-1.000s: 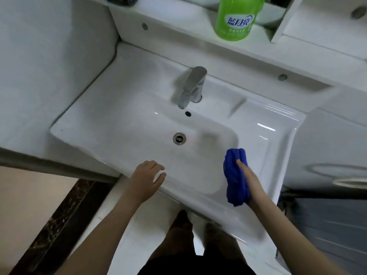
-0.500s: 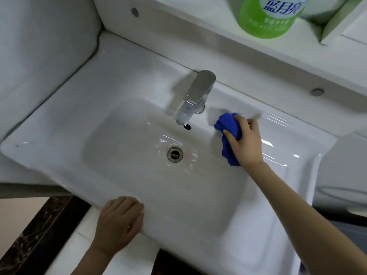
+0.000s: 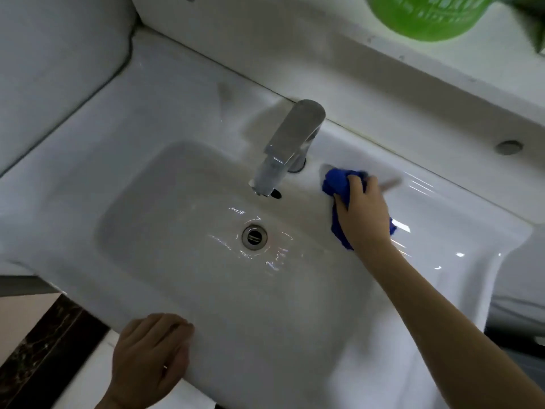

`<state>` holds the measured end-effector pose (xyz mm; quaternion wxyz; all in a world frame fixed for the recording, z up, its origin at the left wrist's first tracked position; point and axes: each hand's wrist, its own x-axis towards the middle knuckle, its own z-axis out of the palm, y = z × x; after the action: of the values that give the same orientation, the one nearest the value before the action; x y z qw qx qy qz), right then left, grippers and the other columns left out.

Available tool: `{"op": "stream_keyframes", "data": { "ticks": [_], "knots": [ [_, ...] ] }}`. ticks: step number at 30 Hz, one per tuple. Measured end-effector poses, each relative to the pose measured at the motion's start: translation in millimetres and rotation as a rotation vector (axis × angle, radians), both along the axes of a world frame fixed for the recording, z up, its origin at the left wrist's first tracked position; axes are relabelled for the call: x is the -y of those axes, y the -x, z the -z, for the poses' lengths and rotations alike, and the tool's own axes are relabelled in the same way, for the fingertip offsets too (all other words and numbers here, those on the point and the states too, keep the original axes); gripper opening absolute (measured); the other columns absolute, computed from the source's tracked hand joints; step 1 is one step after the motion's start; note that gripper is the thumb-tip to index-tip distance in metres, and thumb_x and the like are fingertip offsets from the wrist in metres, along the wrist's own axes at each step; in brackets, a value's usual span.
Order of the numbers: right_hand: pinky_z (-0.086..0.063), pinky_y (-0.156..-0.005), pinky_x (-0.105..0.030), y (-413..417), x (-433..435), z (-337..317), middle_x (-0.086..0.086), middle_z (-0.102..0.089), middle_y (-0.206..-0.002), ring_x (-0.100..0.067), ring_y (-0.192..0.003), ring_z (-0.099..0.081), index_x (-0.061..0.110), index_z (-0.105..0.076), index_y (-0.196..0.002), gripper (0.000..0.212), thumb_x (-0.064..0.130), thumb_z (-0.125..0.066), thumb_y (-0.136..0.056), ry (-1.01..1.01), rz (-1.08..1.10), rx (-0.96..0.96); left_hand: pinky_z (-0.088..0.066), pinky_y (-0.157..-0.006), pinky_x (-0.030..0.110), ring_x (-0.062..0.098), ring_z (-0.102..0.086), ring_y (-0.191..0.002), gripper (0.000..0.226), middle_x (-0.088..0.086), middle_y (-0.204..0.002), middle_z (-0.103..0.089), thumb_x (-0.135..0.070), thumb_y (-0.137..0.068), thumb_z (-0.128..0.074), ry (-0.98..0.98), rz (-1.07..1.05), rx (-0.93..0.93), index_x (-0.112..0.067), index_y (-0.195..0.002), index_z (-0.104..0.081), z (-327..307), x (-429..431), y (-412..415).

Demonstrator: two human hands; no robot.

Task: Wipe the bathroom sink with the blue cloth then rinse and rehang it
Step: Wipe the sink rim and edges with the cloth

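Note:
A white bathroom sink (image 3: 165, 137) fills the view, with a chrome tap (image 3: 290, 143) at the back and a round drain (image 3: 254, 237) in the basin. My right hand (image 3: 364, 214) presses a bunched blue cloth (image 3: 336, 184) onto the sink's rear ledge, just right of the tap's base. Most of the cloth lies hidden under the palm. My left hand (image 3: 150, 358) rests over the sink's front rim at lower left, fingers curled on the edge, holding nothing loose.
A white shelf (image 3: 339, 63) runs behind the sink, and a green bottle (image 3: 427, 16) stands on it at the top right. Water glistens around the drain. A dark marble strip (image 3: 44, 355) of floor shows at lower left.
My right hand carried the cloth from the sink's front right rim up to the ledge beside the tap. My left hand settled onto the front rim. The view moved closer to the sink.

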<state>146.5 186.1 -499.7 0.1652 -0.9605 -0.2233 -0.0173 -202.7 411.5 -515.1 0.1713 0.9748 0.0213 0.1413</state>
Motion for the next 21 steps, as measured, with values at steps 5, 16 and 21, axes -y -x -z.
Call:
{"op": "stream_keyframes", "data": {
  "ticks": [5, 16, 21],
  "knots": [
    [-0.049, -0.073, -0.038, -1, -18, 9, -0.02, -0.052, -0.115, -0.036, -0.093, -0.056, 0.001, -0.053, -0.118, 0.029, 0.017, -0.058, -0.093, -0.062, 0.116, 0.019, -0.035, -0.067, 0.031, 0.017, -0.056, -0.083, 0.033, 0.004, -0.08, -0.074, -0.023, -0.081, -0.049, -0.048, -0.031, 0.044, -0.011, -0.073, -0.079, 1, 3, -3],
    [-0.05, -0.077, -0.037, 4, 14, 4, -0.016, -0.056, -0.113, -0.032, -0.09, -0.058, 0.009, -0.054, -0.125, 0.039, 0.026, -0.064, -0.091, -0.036, -0.181, -0.036, -0.038, -0.065, 0.036, 0.022, -0.056, -0.084, 0.041, 0.006, -0.087, -0.072, -0.029, -0.092, -0.042, -0.019, -0.012, -0.022, -0.01, -0.08, -0.076, -3, 2, 1],
    [-0.054, -0.069, -0.042, 9, 12, 17, -0.027, -0.058, -0.108, -0.04, -0.083, -0.062, 0.002, -0.055, -0.122, 0.051, 0.014, -0.077, -0.078, 0.105, -0.362, 0.185, -0.037, -0.062, 0.036, 0.022, -0.055, -0.08, 0.031, 0.006, -0.085, -0.071, -0.024, -0.083, -0.049, -0.032, -0.031, -0.015, -0.01, -0.078, -0.076, 2, 3, 1]
  ]
}}
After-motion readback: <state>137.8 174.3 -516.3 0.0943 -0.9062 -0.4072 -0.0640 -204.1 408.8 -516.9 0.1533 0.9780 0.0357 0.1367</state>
